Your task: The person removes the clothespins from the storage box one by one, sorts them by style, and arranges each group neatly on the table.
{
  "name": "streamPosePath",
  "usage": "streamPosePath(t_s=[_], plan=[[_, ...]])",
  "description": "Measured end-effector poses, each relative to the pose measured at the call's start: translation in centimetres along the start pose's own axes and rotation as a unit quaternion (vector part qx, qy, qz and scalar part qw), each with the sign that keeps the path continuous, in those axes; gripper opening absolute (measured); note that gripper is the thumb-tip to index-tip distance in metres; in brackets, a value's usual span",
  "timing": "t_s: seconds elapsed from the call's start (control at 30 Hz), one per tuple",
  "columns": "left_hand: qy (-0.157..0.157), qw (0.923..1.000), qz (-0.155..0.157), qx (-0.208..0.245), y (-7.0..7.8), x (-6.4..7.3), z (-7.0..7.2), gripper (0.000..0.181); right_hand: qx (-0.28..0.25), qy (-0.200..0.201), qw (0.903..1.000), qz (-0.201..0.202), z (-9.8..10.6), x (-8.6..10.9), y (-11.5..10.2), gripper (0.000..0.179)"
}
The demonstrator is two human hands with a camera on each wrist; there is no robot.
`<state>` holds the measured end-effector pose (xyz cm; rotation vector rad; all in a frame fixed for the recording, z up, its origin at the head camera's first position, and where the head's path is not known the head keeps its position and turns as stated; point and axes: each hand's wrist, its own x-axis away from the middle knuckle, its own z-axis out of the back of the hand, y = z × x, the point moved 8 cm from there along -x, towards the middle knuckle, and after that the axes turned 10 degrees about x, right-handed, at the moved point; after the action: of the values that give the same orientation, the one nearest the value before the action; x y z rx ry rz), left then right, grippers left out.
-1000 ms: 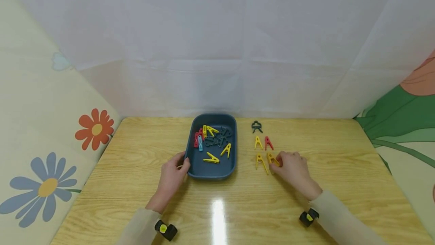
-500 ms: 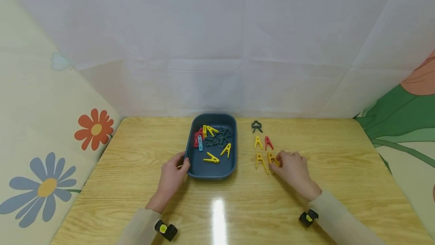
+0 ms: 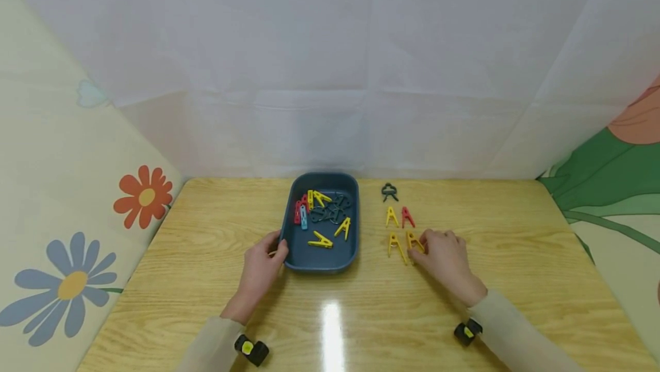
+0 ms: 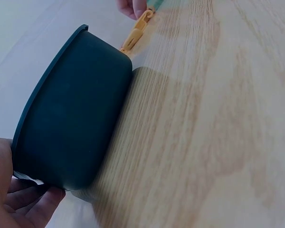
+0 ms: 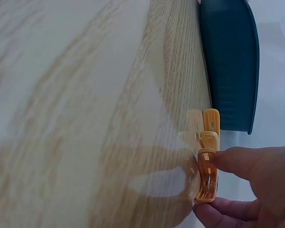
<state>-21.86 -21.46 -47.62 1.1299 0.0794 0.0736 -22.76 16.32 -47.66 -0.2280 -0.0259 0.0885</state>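
Observation:
My left hand (image 3: 262,263) grips the near left side of a dark blue plastic tray (image 3: 309,258), its fingers partly hidden by the wall. At the right, my right hand (image 3: 446,260) pinches a yellow clothespin (image 3: 413,241) that lies on the table; in the right wrist view thumb and finger meet this clothespin (image 5: 208,175). Beside it lies a second yellow clothespin (image 3: 394,241). Behind them are a smaller yellow clothespin (image 3: 392,216) and a red one (image 3: 407,216), with a dark wire-like clip (image 3: 389,191) farthest back.
Inside the tray are red clothespins (image 3: 297,212), a light blue clothespin (image 3: 303,218), several yellow clothespins (image 3: 321,240) and a cluster of dark clips (image 3: 336,212). The wooden table (image 3: 216,211) ends at a pale sheet (image 3: 278,74) behind. Flower-patterned panels (image 3: 51,188) stand at both sides.
The clothespin under my right hand has shifted very slightly to the right since the first frame. Otherwise the hands, tray and other clips keep their places.

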Motion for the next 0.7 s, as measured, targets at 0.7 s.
streamPosePath(t_s=[0.7], plan=[[-0.003, 0.9999, 0.008, 0.008, 0.04, 0.12, -0.03, 0.039, -0.02, -0.003, 0.9996, 0.018, 0.53, 0.05, -0.12, 0.03]])
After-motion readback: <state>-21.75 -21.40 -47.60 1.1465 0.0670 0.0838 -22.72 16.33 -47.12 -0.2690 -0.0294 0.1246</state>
